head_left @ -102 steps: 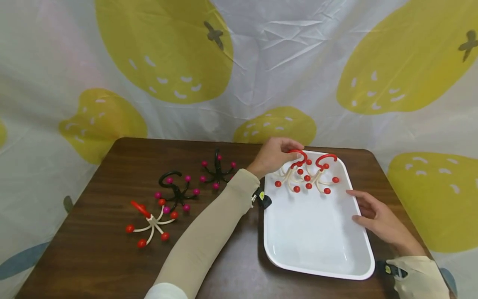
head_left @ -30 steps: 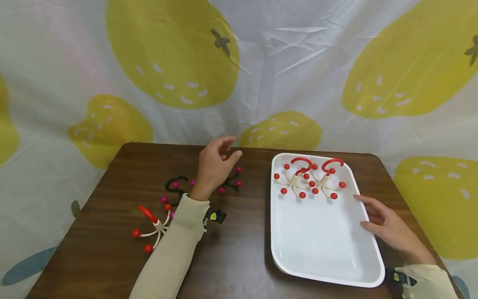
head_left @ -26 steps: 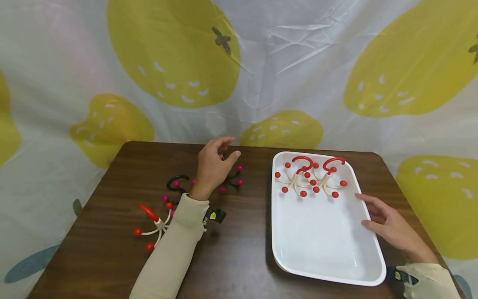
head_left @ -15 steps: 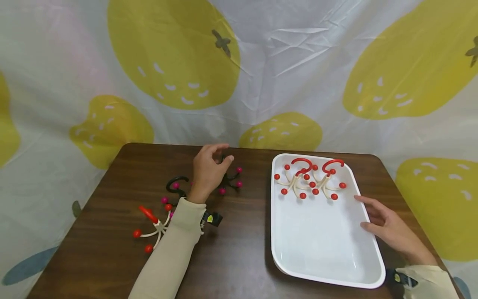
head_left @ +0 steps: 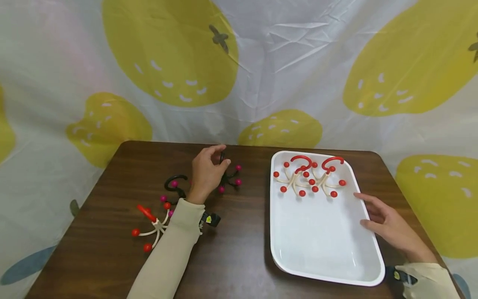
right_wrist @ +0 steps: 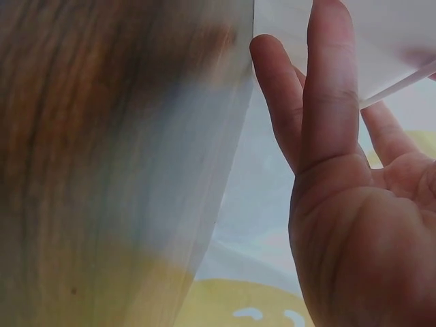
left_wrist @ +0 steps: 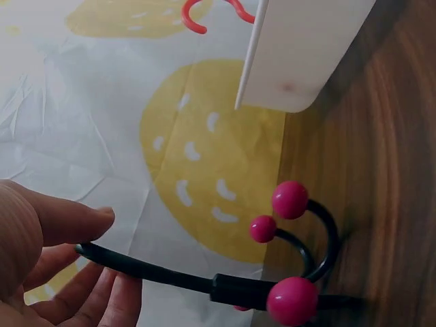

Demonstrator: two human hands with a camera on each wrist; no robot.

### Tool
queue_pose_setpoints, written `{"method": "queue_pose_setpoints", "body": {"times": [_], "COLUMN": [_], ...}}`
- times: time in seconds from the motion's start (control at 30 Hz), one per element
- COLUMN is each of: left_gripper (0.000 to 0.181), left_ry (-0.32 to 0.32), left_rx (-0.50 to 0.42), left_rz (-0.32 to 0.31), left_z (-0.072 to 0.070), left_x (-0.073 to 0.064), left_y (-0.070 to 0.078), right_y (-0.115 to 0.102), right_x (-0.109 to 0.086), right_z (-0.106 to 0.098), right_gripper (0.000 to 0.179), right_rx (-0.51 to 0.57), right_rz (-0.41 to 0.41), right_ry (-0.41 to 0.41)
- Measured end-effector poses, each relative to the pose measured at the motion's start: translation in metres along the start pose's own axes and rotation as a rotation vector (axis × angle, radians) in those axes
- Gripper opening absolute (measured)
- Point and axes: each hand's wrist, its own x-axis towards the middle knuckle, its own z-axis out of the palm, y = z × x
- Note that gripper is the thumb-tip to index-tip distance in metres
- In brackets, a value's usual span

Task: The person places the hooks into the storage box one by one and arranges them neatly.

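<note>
My left hand (head_left: 206, 174) is at the far black hook-handled claw massager (head_left: 225, 178), which has curved legs ending in pink balls. In the left wrist view, my thumb and fingers lie on either side of the tip of its hooked handle (left_wrist: 157, 272), with a gap between them. A second black massager (head_left: 175, 182) and a red-and-cream one (head_left: 154, 224) are partly hidden by my left arm. My right hand (head_left: 390, 228) rests at the right rim of the white tray (head_left: 325, 245), its fingers extended along the outer wall in the right wrist view.
Two red-and-cream massagers (head_left: 294, 178) (head_left: 325, 178) stand side by side at the tray's far end. The dark wooden table (head_left: 231, 249) ends at a curtain (head_left: 254, 74) with yellow fruit prints.
My left hand has left the red-and-cream massager in the tray and moved left to the far black one. Over the last second it has lowered slightly around the hook. My right hand stays at the rim.
</note>
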Motion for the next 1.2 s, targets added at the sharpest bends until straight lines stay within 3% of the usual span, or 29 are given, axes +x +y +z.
{"method": "queue_pose_setpoints", "body": {"times": [0.3,0.57,0.87,1.2], "left_gripper": [0.032,0.026,0.022,0.02], "left_ry": [0.005,0.052,0.03,0.021], "left_rx": [0.002,0.035,0.031,0.042], "left_rz": [-0.077,-0.057,-0.057,-0.024], "left_z": [-0.004,-0.0053,-0.0042,-0.0091], "left_x": [-0.0036,-0.0037,-0.0036,-0.004], "left_y": [-0.0052,-0.0069,-0.005,-0.0023], "right_y": [-0.0014,-0.0039,0.0018,0.0], "right_x": [0.0004,0.0041,0.0002,0.0015], "right_z": [0.0003,0.0003,-0.0023,-0.0012], "right_gripper": [0.07,0.073,0.071,0.071], "right_rx": [-0.008,-0.007,-0.031,-0.027], "right_rz": [0.014,0.059,0.011,0.026], "right_ry": [-0.009,-0.02,-0.007,-0.012]}}
